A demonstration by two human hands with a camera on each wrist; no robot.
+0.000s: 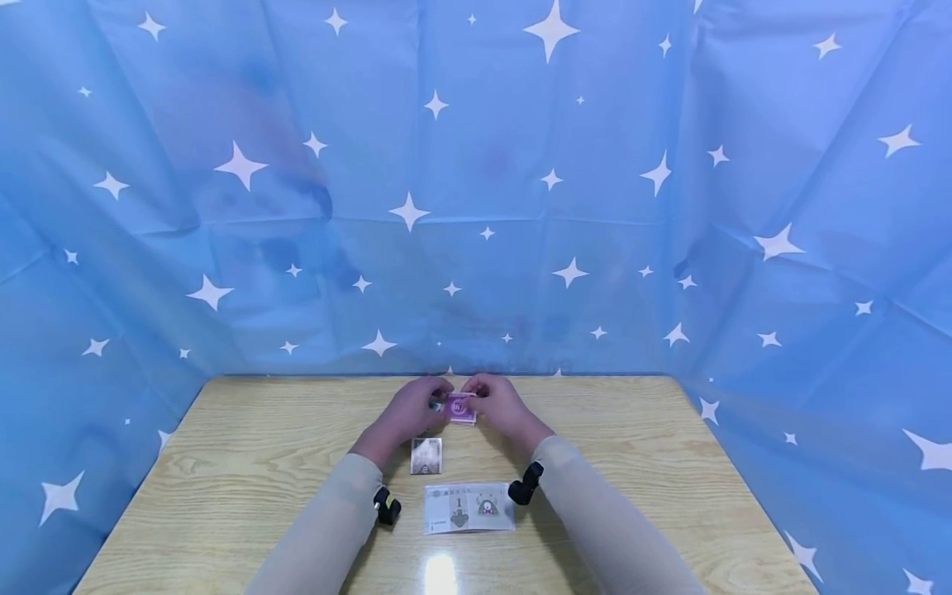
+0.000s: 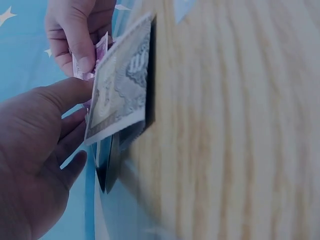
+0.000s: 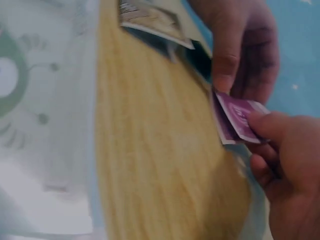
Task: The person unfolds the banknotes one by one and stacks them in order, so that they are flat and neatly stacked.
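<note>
Near the table's far edge both hands meet at a folded purple banknote (image 1: pixel 461 409), printed with a round pale mark. My right hand (image 1: pixel 509 405) pinches it between thumb and fingers; in the right wrist view its folded layers (image 3: pixel 235 117) stand slightly apart. My left hand (image 1: pixel 405 411) holds the opposite edge, thumb on the near corner, fingers behind. Beside the left fingers a dark teal folded paper (image 3: pixel 199 59) shows, partly hidden by that hand. A folded brown banknote (image 1: pixel 426 456) stands like a small tent nearer the body, its printed face (image 2: pixel 120 82) large in the left wrist view.
A pale printed sheet (image 1: pixel 476 522) with a figure 1 and cartoon drawings lies between the forearms. The wooden table (image 1: pixel 632 463) ends at a blue curtain with white stars (image 1: pixel 491 165) behind and at the sides. Black wrist cameras (image 1: pixel 526 483) sit on both sleeves.
</note>
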